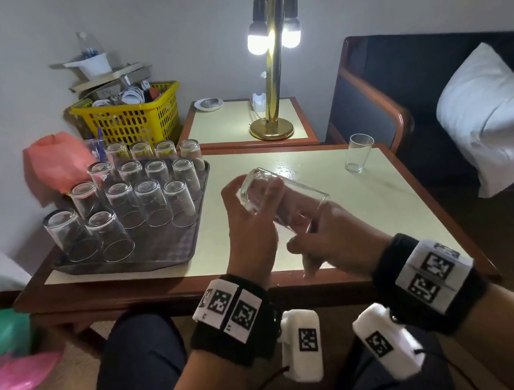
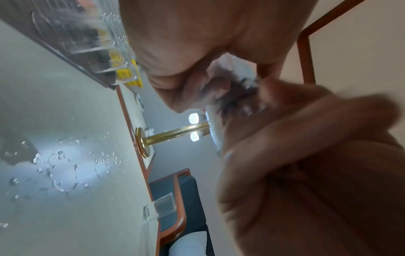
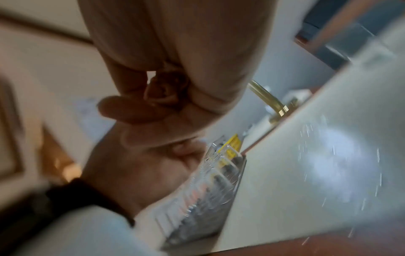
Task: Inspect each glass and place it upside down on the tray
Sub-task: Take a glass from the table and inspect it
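Head view: clear tumbler (image 1: 283, 199) held tilted above table (image 1: 378, 200), base up-left, mouth down-right. Left hand (image 1: 249, 224) fingers curled round base end; right hand (image 1: 334, 237) fingers curled under mouth end, thumb beside rim. Judgement: rigid, light, fragile glass; droplets (image 1: 284, 167) on table beyond fingertips suggest wet, slippery wall. Best hold mid-wall, fingers opposite thumb, not thin rim. Tray (image 1: 160, 257) of inverted glasses (image 1: 151, 202) left of left fingers; upright glass (image 1: 358, 152) well beyond right fingers.
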The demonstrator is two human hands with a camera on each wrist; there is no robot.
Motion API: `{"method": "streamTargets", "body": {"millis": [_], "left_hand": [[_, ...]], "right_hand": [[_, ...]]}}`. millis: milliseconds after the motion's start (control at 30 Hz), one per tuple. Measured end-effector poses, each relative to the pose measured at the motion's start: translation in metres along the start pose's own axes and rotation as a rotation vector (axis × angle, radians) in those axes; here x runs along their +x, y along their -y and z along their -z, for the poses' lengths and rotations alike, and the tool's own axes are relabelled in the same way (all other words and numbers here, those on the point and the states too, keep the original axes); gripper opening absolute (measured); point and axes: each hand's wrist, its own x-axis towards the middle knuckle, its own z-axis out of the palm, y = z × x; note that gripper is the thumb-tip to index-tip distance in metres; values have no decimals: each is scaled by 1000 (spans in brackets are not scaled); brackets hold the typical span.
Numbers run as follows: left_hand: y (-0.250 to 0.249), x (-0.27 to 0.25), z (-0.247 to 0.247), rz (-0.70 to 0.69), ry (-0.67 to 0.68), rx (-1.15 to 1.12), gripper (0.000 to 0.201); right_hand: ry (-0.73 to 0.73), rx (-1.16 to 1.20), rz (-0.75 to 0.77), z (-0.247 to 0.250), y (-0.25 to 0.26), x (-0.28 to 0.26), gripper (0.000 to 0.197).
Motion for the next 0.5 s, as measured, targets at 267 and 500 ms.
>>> {"method": "streamTargets", "body": {"millis": [267,500], "left_hand": [[3,-3,2,48,-69,-54,32],[1,-2,4,23,2,34,42]], "right_hand": [[33,-229,116,-12,-9,5,82],[12,-4,-19,-3,-6,5,81]]}}
